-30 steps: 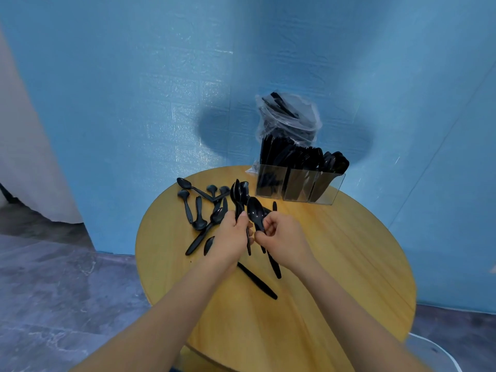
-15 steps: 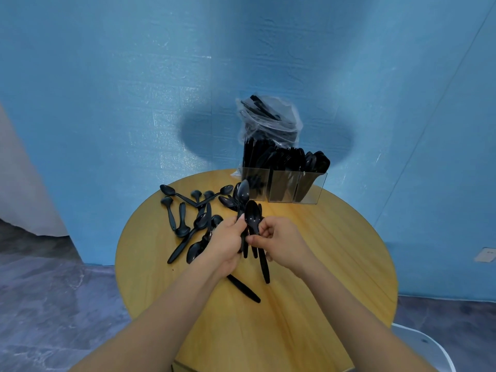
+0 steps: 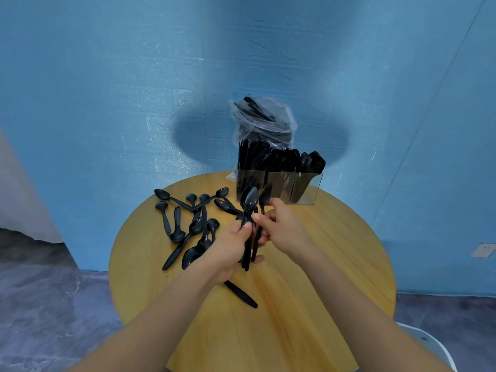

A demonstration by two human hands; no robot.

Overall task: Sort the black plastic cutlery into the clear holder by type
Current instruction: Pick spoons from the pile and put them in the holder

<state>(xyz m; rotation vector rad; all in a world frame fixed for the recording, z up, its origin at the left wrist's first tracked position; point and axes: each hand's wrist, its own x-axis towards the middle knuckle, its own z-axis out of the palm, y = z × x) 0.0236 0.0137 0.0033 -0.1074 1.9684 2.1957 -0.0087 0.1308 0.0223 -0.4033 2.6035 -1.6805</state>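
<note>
Hands meet above the middle of the round wooden surface (image 3: 335, 264). Your left hand (image 3: 230, 247) curls around the handles of a bundle of black plastic spoons (image 3: 249, 210), bowls upright. Your right hand (image 3: 281, 229) pinches the same bundle, thumb on a handle. More loose black spoons (image 3: 188, 224) lie scattered toward the left edge. At the far edge stands the clear three-compartment holder (image 3: 308, 189), full of black cutlery, with a clear plastic bag (image 3: 264, 122) behind it.
</note>
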